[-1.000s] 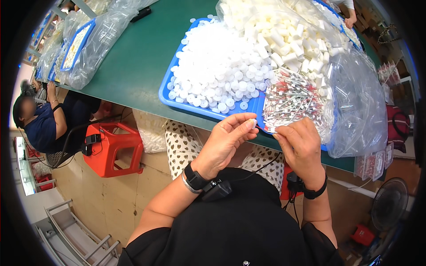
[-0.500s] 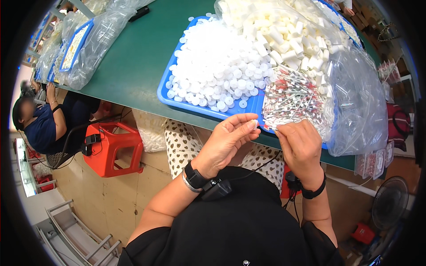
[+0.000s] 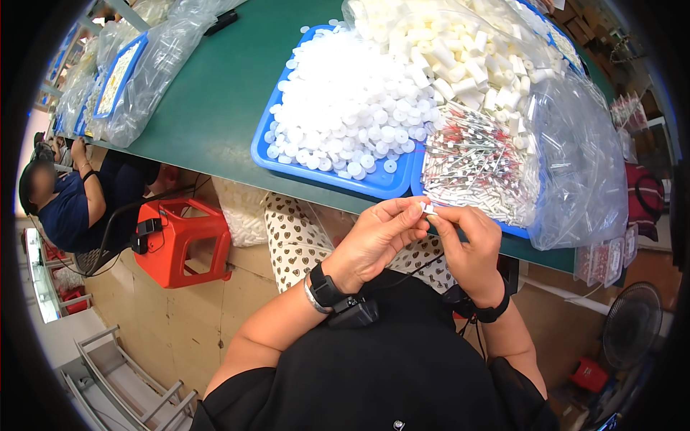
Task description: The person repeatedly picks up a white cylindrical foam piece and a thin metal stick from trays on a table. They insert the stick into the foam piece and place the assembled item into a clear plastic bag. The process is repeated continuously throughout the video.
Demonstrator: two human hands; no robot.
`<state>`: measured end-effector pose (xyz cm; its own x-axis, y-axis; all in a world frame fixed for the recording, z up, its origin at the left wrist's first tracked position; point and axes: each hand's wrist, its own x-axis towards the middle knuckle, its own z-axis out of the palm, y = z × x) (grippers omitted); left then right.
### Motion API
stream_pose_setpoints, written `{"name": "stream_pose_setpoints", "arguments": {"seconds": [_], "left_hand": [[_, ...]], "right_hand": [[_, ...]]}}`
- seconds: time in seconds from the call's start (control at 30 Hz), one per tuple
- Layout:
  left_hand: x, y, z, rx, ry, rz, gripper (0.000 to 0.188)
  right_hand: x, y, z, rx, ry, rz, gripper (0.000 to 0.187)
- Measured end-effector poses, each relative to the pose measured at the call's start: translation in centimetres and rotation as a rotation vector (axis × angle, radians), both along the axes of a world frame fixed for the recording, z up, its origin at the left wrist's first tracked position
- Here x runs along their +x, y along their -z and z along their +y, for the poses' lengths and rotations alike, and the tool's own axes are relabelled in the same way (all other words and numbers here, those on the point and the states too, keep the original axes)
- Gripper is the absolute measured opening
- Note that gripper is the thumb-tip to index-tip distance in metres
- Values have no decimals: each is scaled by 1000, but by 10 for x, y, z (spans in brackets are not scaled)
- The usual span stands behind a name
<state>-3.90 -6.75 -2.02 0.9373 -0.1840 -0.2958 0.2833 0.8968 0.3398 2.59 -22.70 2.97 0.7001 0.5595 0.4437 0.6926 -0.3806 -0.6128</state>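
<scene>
Near the front edge of the table, my two hands meet fingertip to fingertip. My left hand [image 3: 377,241] is closed in a pinch on a small white plastic piece [image 3: 429,209]. Against that same piece, my right hand [image 3: 471,241] is also pinched shut; whatever it holds is mostly hidden by the fingers. Just beyond them, a blue tray [image 3: 374,188] bears a heap of translucent white discs [image 3: 338,108]. A second blue tray [image 3: 417,172] to its right has many thin pins [image 3: 474,161] with white, red and dark parts.
Cream foam-like cylinders [image 3: 460,61] spill from a clear plastic bag [image 3: 575,165] behind and right of the pins. The green table [image 3: 208,108] runs leftward to more bags. A red stool [image 3: 183,241] and a seated person [image 3: 68,208] are at left, a fan [image 3: 632,327] at right.
My right hand has moved left from the pin tray's edge to meet my left hand. My left hand has shifted slightly right, and the fingertips now touch around the white piece.
</scene>
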Motion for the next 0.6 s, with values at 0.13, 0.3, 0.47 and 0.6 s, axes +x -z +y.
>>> {"name": "stream_pose_setpoints", "arguments": {"seconds": [0.13, 0.3, 0.47, 0.6], "left_hand": [[-1, 11, -7, -42, -11, -9, 32], [3, 7, -8, 45, -18, 28, 32], [1, -5, 2, 190, -83, 44, 32], [1, -8, 6, 198, -99, 76, 32]], "right_hand": [[-11, 9, 7, 147, 119, 392, 7], [-13, 24, 4, 153, 149, 231, 7], [2, 13, -22, 3, 31, 161, 12], [35, 10, -64, -325, 225, -228, 8]]}}
